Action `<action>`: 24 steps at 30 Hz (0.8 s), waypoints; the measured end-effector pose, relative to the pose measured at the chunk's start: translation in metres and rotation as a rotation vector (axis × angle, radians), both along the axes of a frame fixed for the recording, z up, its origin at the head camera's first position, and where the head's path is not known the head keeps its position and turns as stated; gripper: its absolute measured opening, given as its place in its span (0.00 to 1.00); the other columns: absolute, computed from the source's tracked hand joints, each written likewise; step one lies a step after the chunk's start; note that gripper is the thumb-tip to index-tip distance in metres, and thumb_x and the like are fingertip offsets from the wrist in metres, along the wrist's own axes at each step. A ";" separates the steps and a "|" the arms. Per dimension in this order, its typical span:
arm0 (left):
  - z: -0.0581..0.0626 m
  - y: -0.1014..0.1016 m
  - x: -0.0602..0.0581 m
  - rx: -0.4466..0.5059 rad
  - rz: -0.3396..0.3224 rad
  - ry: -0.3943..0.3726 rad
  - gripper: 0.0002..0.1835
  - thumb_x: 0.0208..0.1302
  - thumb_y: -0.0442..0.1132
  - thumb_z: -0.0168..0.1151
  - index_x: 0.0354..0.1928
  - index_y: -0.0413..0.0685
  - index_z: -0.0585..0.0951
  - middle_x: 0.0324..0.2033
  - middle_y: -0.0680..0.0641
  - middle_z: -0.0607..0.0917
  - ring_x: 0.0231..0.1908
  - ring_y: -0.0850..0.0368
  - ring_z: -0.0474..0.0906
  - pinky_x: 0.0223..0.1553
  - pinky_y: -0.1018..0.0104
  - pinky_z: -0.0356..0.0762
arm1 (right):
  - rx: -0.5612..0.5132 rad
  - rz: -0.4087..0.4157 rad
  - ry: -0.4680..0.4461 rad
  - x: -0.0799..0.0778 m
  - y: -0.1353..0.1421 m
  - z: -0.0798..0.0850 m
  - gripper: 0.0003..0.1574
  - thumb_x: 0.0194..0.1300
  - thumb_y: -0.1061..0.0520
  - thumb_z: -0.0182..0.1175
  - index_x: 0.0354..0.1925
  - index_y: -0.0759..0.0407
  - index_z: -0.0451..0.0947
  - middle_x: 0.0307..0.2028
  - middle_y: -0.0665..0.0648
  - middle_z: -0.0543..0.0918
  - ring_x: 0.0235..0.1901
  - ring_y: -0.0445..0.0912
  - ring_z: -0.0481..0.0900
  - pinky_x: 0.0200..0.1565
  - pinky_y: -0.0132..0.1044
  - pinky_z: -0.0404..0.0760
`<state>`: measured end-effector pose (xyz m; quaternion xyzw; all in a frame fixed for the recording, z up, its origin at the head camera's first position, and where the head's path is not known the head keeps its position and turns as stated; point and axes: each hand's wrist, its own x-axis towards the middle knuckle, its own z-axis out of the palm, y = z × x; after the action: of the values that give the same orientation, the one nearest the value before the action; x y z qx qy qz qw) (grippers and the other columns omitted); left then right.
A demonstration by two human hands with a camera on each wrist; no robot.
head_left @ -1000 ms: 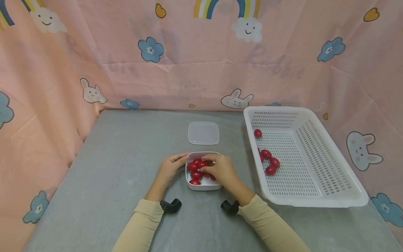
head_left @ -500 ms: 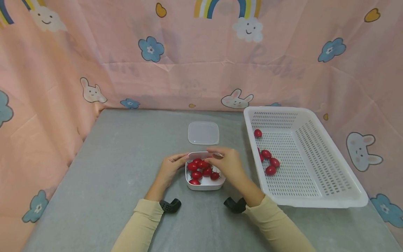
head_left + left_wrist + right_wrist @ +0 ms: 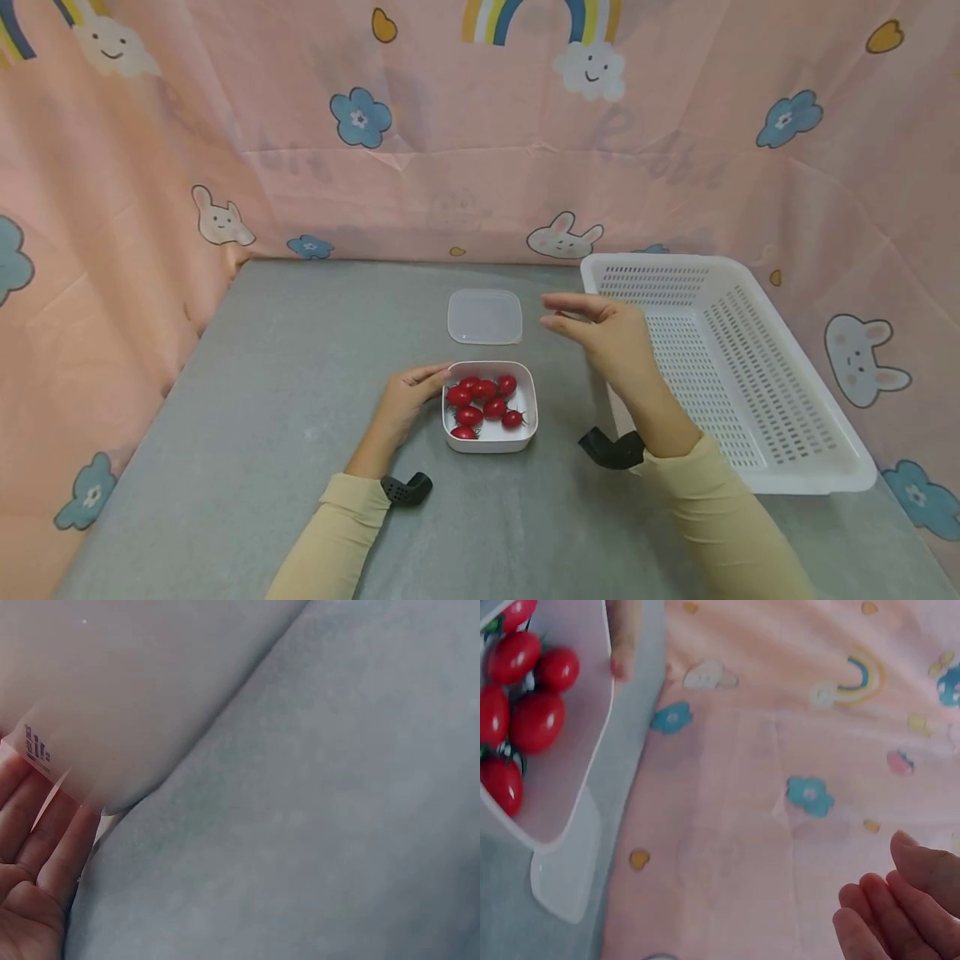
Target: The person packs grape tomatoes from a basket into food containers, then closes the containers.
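A small white box (image 3: 491, 446) stands on the grey table with several red cherry tomatoes (image 3: 495, 407) inside, some with green stems. My left hand (image 3: 403, 408) rests against the box's left side, fingertips by the far corner; in the left wrist view its fairly straight fingers (image 3: 64, 832) touch the outer wall. My right hand (image 3: 611, 342) is raised between the box and a large white basket (image 3: 750, 383), nothing between its thumb and fingers. The right wrist view shows that hand (image 3: 907, 900) with fingers loosely bent and thumb apart.
Behind the box a flat translucent lid (image 3: 484, 317) lies on the table (image 3: 300, 375). The slotted basket takes up the right side; my right hand and forearm hide its left part. A pink printed curtain (image 3: 450, 167) hangs at the back and sides.
The right hand has left the box and moved right and away toward the basket. Another tomato now shows in the box's far right corner. The left hand stays in place.
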<state>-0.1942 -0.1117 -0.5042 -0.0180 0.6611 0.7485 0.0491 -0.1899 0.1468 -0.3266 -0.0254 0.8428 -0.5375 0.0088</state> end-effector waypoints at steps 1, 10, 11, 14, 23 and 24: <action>0.000 0.000 0.000 -0.002 -0.001 -0.001 0.17 0.66 0.34 0.63 0.52 0.27 0.82 0.42 0.51 0.90 0.40 0.69 0.84 0.46 0.71 0.82 | -0.004 -0.017 -0.014 -0.003 0.005 0.001 0.27 0.60 0.45 0.71 0.55 0.54 0.84 0.56 0.56 0.85 0.64 0.45 0.75 0.66 0.49 0.72; 0.000 0.000 0.000 -0.023 -0.003 -0.007 0.17 0.66 0.34 0.63 0.53 0.28 0.82 0.47 0.43 0.89 0.40 0.69 0.84 0.47 0.71 0.81 | 0.030 -0.162 -0.044 -0.050 0.052 -0.010 0.33 0.64 0.38 0.64 0.61 0.53 0.79 0.65 0.55 0.78 0.68 0.49 0.68 0.70 0.52 0.66; -0.001 0.000 0.000 -0.022 -0.004 -0.008 0.17 0.66 0.34 0.63 0.53 0.28 0.82 0.47 0.43 0.89 0.40 0.69 0.84 0.47 0.71 0.81 | 0.035 -0.179 -0.030 -0.055 0.057 -0.013 0.33 0.65 0.38 0.64 0.61 0.54 0.80 0.64 0.56 0.78 0.68 0.49 0.68 0.70 0.52 0.65; 0.000 0.000 0.000 -0.033 -0.009 -0.006 0.17 0.67 0.35 0.63 0.53 0.28 0.82 0.48 0.42 0.88 0.40 0.69 0.84 0.47 0.71 0.81 | 0.050 -0.222 -0.022 -0.067 0.071 -0.022 0.33 0.64 0.38 0.64 0.60 0.54 0.80 0.63 0.57 0.79 0.68 0.48 0.67 0.71 0.52 0.64; -0.001 0.000 -0.001 -0.030 -0.006 -0.007 0.17 0.66 0.34 0.63 0.52 0.28 0.82 0.45 0.46 0.89 0.39 0.69 0.84 0.47 0.72 0.81 | 0.045 -0.322 -0.084 -0.086 0.094 -0.035 0.33 0.66 0.40 0.64 0.62 0.56 0.78 0.65 0.60 0.77 0.68 0.50 0.68 0.70 0.50 0.67; -0.001 0.000 -0.001 -0.023 -0.005 -0.009 0.17 0.66 0.34 0.63 0.52 0.28 0.82 0.44 0.47 0.89 0.39 0.69 0.84 0.47 0.72 0.81 | 0.046 -0.329 -0.096 -0.087 0.095 -0.037 0.33 0.66 0.40 0.64 0.62 0.56 0.78 0.65 0.60 0.76 0.69 0.51 0.68 0.70 0.50 0.67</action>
<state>-0.1951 -0.1115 -0.5055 -0.0205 0.6696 0.7405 0.0537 -0.2771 0.2419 -0.3636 0.1390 0.8462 -0.5129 -0.0385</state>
